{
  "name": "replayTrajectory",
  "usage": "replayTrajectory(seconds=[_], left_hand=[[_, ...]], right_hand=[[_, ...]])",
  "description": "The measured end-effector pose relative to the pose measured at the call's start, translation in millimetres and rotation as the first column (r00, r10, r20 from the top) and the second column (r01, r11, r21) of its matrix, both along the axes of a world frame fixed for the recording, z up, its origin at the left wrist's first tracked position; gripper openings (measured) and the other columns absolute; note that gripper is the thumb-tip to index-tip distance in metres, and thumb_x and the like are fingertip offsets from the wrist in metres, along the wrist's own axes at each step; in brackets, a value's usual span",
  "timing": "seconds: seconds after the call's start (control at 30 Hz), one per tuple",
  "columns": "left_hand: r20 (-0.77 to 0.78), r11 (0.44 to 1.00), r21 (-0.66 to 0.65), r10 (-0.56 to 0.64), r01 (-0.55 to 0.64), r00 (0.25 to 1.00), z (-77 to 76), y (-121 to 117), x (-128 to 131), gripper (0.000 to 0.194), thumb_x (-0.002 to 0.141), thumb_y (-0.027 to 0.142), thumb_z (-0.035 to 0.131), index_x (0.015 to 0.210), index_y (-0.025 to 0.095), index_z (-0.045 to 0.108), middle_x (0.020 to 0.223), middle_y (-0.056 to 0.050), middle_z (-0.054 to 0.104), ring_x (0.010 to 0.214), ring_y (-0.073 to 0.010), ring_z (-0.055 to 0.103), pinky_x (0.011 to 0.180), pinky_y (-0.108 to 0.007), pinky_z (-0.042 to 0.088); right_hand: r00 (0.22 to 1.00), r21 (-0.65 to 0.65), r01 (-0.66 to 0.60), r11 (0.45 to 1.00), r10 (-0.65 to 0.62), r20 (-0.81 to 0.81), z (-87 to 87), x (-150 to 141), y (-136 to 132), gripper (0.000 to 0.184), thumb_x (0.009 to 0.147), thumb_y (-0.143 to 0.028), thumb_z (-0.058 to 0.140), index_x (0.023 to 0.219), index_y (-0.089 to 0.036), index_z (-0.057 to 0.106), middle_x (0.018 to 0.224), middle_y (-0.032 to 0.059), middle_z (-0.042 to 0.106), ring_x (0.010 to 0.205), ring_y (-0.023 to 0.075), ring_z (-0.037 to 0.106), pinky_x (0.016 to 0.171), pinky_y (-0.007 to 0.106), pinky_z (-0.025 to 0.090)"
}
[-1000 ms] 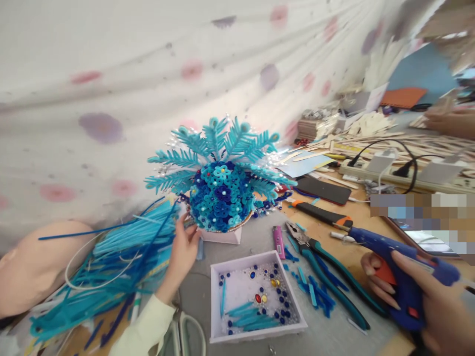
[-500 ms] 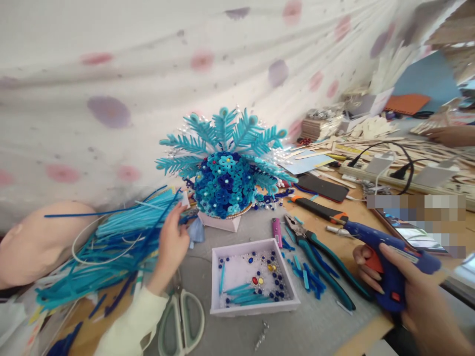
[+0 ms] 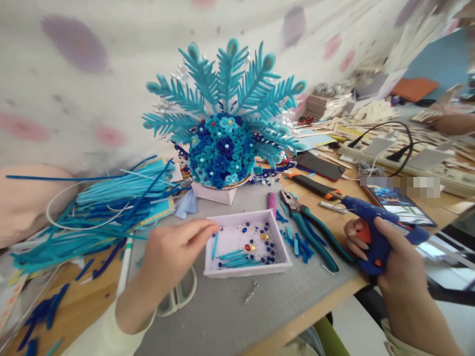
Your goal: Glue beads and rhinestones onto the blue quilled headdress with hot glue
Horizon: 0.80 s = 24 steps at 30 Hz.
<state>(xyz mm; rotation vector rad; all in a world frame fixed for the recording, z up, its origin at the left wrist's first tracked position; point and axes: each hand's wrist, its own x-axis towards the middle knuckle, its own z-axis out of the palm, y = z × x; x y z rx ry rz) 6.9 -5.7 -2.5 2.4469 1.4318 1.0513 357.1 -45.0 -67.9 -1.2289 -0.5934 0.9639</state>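
My right hand [image 3: 397, 262] is wrapped round a blue hot glue gun [image 3: 374, 217] with a red-orange trigger, its nozzle pointing left. My left hand [image 3: 174, 252] is at the left rim of a white box [image 3: 284, 247], thumb and fingers pressed together; whatever is between them, if anything, is hidden. Inside the box are blue beads [image 3: 269, 249], small pearls, a red gem [image 3: 247, 247] and light-blue pipe cleaner pieces [image 3: 237, 259]. Behind it, a flower-covered blue headpiece [image 3: 222, 153] with feathery pipe cleaner fronds [image 3: 228, 74] sits on a white stand [image 3: 213, 193].
Scissors [image 3: 185, 294] lie partly under my left forearm. Pliers [image 3: 311, 232], a lighter [image 3: 272, 202] and a cutter [image 3: 315, 185] are right of the box. Pipe cleaners [image 3: 111, 202] are heaped left. A power strip [image 3: 408, 168] and another person's hand [image 3: 452, 123] are farther right.
My left hand has left the headpiece's lower left side and come forward and right to the box, its fingers closing together. My right hand keeps hold of the glue gun. The view has tilted down.
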Motion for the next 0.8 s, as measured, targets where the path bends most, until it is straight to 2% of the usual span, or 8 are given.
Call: replayTrajectory(seconds=[0.07,0.1,0.13,0.2,0.3,0.43,0.63,0.8], left_hand=[[-0.12,0.989,0.126,-0.061,0.076,0.991,-1.0,3.4,8.7,0.032,0.093,0.039,0.062,0.069,0.023,0.075,0.045,0.005,0.06,0.04,-0.0109,0.052,0.048,-0.026,0.041],[-0.16,0.984,0.131,-0.1,0.122,0.982,-2.4,5.6,13.0,0.032,0.094,0.037,0.061,0.069,0.023,0.075,0.044,0.005,0.059,0.043,-0.0121,0.055,0.055,-0.027,0.045],[-0.19,0.981,0.085,-0.155,0.174,0.969,-4.3,7.9,17.6,0.029,0.094,0.035,0.06,0.072,0.024,0.075,0.046,0.005,0.06,0.048,-0.0133,0.058,0.062,-0.028,0.048],[-0.236,0.962,-0.12,-0.267,0.245,0.934,-9.1,12.7,27.5,0.021,0.094,0.028,0.06,0.081,0.025,0.076,0.059,0.004,0.068,0.062,-0.015,0.066,0.069,-0.029,0.05],[-0.373,0.889,-0.428,-0.337,0.162,0.865,-16.8,19.4,44.8,0.009,0.09,0.026,0.068,0.085,0.024,0.076,0.082,0.0,0.074,0.077,-0.0185,0.07,0.068,-0.029,0.049],[-0.526,0.817,-0.576,-0.374,0.004,0.764,-22.4,25.8,65.9,0.013,0.087,0.033,0.073,0.092,0.021,0.075,0.091,-0.004,0.072,0.086,-0.0255,0.071,0.072,-0.035,0.05],[-0.536,0.782,-0.622,-0.385,-0.042,0.751,-22.5,22.2,68.8,0.009,0.092,0.024,0.063,0.09,0.023,0.071,0.095,-0.003,0.071,0.09,-0.026,0.07,0.074,-0.036,0.049],[-0.578,0.859,-0.512,-0.322,-0.026,0.75,-23.9,14.5,61.0,0.019,0.091,0.009,0.055,0.094,0.023,0.068,0.094,-0.003,0.066,0.087,-0.0241,0.068,0.069,-0.033,0.047]], right_hand=[[1.0,-0.01,0.002,1.0,-0.002,0.002,0.7,-0.5,0.2,0.041,0.053,-0.051,0.084,0.056,-0.016,0.063,0.056,0.0032,0.054,0.038,0.0078,0.039,0.031,0.018,0.032],[1.0,-0.01,0.001,1.0,-0.001,-0.001,1.2,-0.9,0.5,0.04,0.053,-0.051,0.084,0.057,-0.016,0.063,0.055,0.0031,0.054,0.038,0.0076,0.039,0.031,0.018,0.032],[1.0,-0.005,-0.001,1.0,0.001,-0.004,1.6,-1.3,0.8,0.04,0.054,-0.05,0.084,0.057,-0.016,0.063,0.055,0.003,0.054,0.038,0.0074,0.039,0.031,0.018,0.032],[1.0,0.007,-0.007,1.0,0.008,-0.012,2.0,-1.6,1.5,0.039,0.054,-0.049,0.084,0.057,-0.016,0.063,0.056,0.003,0.054,0.038,0.0071,0.038,0.031,0.017,0.032],[0.999,0.007,-0.033,0.999,0.033,-0.021,0.7,-0.2,2.1,0.039,0.056,-0.048,0.084,0.057,-0.016,0.063,0.055,0.0029,0.054,0.037,0.0071,0.037,0.031,0.019,0.03],[0.997,-0.021,-0.075,0.997,0.074,-0.023,-3.1,4.2,1.6,0.039,0.063,-0.051,0.081,0.06,-0.016,0.063,0.055,0.0032,0.054,0.038,0.0084,0.039,0.034,0.021,0.031],[0.996,-0.036,-0.087,0.996,0.088,0.004,-2.5,5.0,2.1,0.041,0.064,-0.053,0.079,0.059,-0.016,0.062,0.056,0.004,0.055,0.037,0.0093,0.038,0.033,0.023,0.028],[0.997,-0.011,-0.077,0.997,0.077,-0.025,-2.6,2.4,4.3,0.038,0.064,-0.05,0.081,0.061,-0.017,0.062,0.056,0.0029,0.055,0.038,0.0089,0.038,0.034,0.023,0.028]])
